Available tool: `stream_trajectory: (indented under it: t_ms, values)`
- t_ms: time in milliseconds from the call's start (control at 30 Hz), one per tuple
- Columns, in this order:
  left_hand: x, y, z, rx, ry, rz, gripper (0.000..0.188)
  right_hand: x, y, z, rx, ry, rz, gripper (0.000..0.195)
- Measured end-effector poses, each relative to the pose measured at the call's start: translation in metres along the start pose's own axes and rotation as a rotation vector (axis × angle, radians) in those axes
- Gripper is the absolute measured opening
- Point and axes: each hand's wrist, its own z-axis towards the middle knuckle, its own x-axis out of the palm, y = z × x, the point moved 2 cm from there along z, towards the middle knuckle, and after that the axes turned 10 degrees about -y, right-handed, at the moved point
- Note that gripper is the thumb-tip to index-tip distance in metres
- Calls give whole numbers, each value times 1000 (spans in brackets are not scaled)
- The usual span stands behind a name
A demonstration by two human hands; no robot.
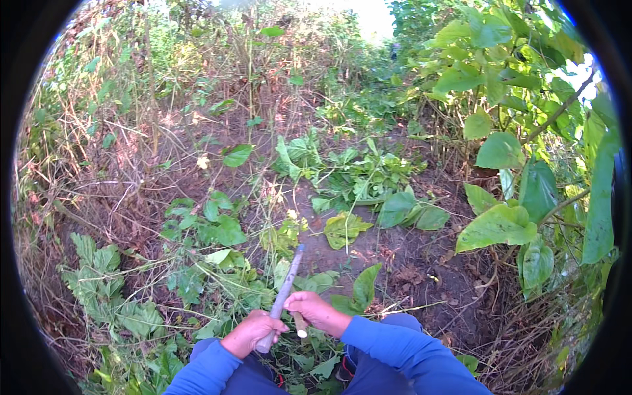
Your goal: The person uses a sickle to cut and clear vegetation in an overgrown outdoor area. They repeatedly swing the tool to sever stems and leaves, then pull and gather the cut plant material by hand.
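My left hand (256, 332) is closed around the lower part of a long, greyish wooden stick (286, 289), whose blue-tinted tip points up and away from me. Just to the right, my right hand (312, 308) holds a short, thick piece of brown wood (299, 325) with a pale cut end facing me. The fingers of my right hand lie beside the long stick; whether they also touch it is unclear. Both hands are in front of my knees. Beyond the stick's tip, a yellow-green leaf (345, 229) lies on bare soil.
A heap of green leafy stems (365, 177) lies ahead. Large-leaved branches (503, 224) reach in from the right. Dry, tangled stalks (113, 192) stand at the left, and cut leaves (140, 318) lie near my left side. Low weeds surround my legs.
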Motion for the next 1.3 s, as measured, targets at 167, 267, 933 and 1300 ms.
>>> stream_trajectory:
  t_ms: [167,267,933,1300]
  values:
    - [-7,7,0,-6,13,-65,14,7,3,-4,10,19,-8,10]
    - [-4,5,-1,-2,15,-68,15,8,5,-7,17,5,-21,11]
    - [0,-3,-9,-32,3,-31,15,11,8,-10,8,15,-33,12]
    - [0,-1,-7,-28,28,-42,13,12,4,-8,14,33,-8,11]
